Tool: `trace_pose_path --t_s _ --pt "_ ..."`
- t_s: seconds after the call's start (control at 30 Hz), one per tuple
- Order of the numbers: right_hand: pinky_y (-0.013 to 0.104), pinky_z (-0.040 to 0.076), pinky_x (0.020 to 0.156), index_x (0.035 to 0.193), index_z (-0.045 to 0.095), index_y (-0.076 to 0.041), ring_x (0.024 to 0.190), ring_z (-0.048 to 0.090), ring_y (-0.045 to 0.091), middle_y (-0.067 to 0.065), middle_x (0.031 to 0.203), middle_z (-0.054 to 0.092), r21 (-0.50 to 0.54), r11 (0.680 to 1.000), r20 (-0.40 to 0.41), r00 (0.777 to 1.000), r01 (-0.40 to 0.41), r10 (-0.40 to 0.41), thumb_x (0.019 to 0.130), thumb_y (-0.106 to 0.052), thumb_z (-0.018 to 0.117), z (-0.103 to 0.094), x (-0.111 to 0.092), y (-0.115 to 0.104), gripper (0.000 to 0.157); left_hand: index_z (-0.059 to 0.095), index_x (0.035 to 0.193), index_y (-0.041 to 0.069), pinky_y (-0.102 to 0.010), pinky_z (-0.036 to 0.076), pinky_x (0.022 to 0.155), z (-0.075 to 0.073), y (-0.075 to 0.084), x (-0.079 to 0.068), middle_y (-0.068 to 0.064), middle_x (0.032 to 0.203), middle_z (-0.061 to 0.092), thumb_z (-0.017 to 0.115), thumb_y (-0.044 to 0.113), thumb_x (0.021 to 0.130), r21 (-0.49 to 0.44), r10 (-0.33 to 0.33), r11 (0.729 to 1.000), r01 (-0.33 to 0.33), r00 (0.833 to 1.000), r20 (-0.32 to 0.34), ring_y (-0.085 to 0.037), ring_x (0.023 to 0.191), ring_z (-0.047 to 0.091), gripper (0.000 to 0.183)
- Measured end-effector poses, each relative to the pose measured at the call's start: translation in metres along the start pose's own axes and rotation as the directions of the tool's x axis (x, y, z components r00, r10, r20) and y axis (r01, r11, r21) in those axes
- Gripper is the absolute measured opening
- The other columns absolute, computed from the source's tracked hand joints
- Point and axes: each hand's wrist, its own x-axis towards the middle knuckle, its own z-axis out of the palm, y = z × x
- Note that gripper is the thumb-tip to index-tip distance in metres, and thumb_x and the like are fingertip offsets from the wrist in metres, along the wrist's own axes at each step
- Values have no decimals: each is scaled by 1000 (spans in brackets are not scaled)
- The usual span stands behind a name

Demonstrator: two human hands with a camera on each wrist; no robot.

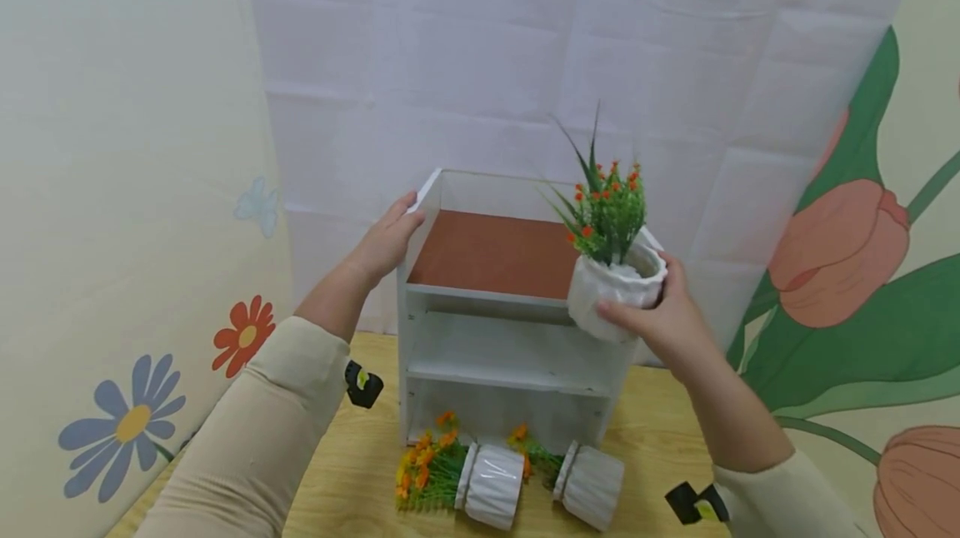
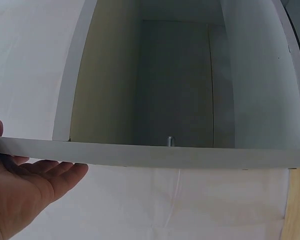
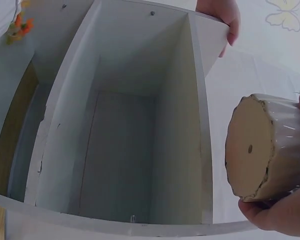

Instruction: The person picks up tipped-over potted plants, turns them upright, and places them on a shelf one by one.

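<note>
My right hand (image 1: 667, 313) grips a white ceramic flower pot (image 1: 615, 292) holding a green plant (image 1: 611, 213) with small orange-red flowers. The pot is raised at the right end of a white shelf unit (image 1: 510, 344), in front of its brown top board (image 1: 495, 251). Its unglazed underside (image 3: 247, 147) faces the right wrist camera, thumb at the base edge. With my left hand (image 1: 386, 242) I hold the upper left side panel of the unit, thumb on one face and fingers (image 2: 65, 175) on the other.
Two white flower pots (image 1: 491, 484) (image 1: 592, 484) lie on their sides on the wooden table (image 1: 345, 455), before the unit, their orange flowers (image 1: 423, 467) pointing left. A white cloth (image 1: 480, 47) hangs behind. Flower-patterned panels (image 1: 150, 230) stand at both sides.
</note>
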Motion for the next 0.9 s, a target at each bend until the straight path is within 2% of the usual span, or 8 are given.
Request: trace_pose_path --t_s 0.33,0.53,0.8,0.9 --pt "47 35 112 157 -1 -19 137 34 30 15 157 25 33 999 -59 998 23 -21 81 -23 79 14 20 -4 110 3 159 19 -68 23 112 0 -2 1 -17 163 16 27 39 104 3 24 1000 -23 1000 -8 -42 145 24 63" --pt "46 36 111 157 1 -22 136 36 29 15 156 28 35 999 -99 995 16 -12 79 -24 81 21 32 -3 112 4 159 21 -67 25 111 1 -2 1 -17 162 18 27 39 104 0 15 1000 -15 1000 -11 -42 143 28 63" --pt "42 35 113 156 8 -17 136 37 27 16 155 31 118 992 -176 984 50 -29 77 -16 82 30 46 -2 108 4 159 21 -68 25 111 2 0 -1 -16 162 18 27 39 104 -7 22 1000 -22 1000 -10 -42 143 27 63" --pt "42 35 114 156 9 -16 137 36 27 15 155 30 123 992 -195 981 36 -11 77 -16 82 31 52 -1 107 4 159 21 -68 25 111 2 1 -2 -16 163 18 27 39 104 -5 19 1000 -19 1000 -8 -42 144 26 63"
